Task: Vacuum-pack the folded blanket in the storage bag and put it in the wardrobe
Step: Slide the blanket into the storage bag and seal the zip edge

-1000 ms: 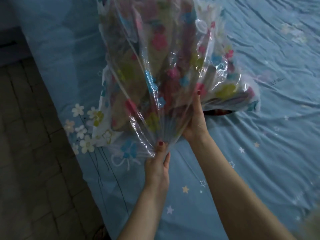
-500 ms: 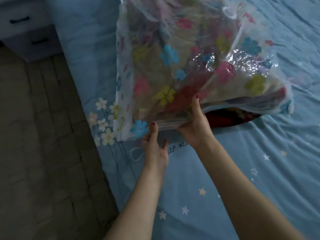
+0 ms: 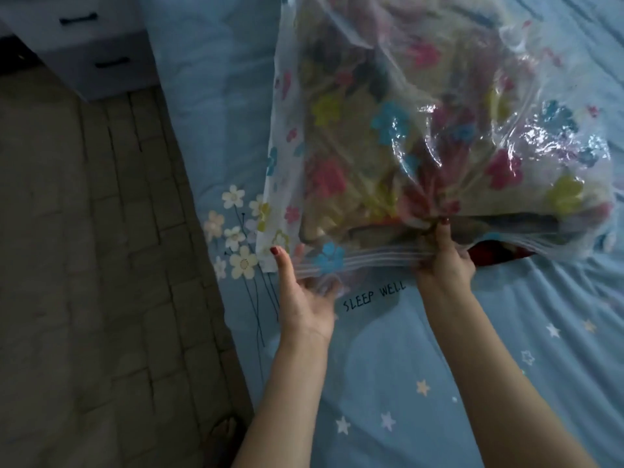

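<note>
A clear storage bag printed with coloured flowers lies on the blue bed, its zip edge toward me. Inside it the folded blanket shows as a beige and dark bulk. My left hand pinches the bag's zip strip near its left corner, thumb on top and fingers under the plastic. My right hand grips the same strip further right, thumb pressed up against the bag. To the right of that hand the mouth gapes, and red blanket fabric shows in the gap.
The bed sheet is light blue with stars, white flowers and "SLEEP WELL" lettering. A grey drawer unit stands at the top left. Tiled floor runs along the bed's left side, with my foot near the edge.
The bag has come down from a raised, bunched hold and now lies spread on the bed. My hands have moved apart along the zip strip, the left one toward the corner.
</note>
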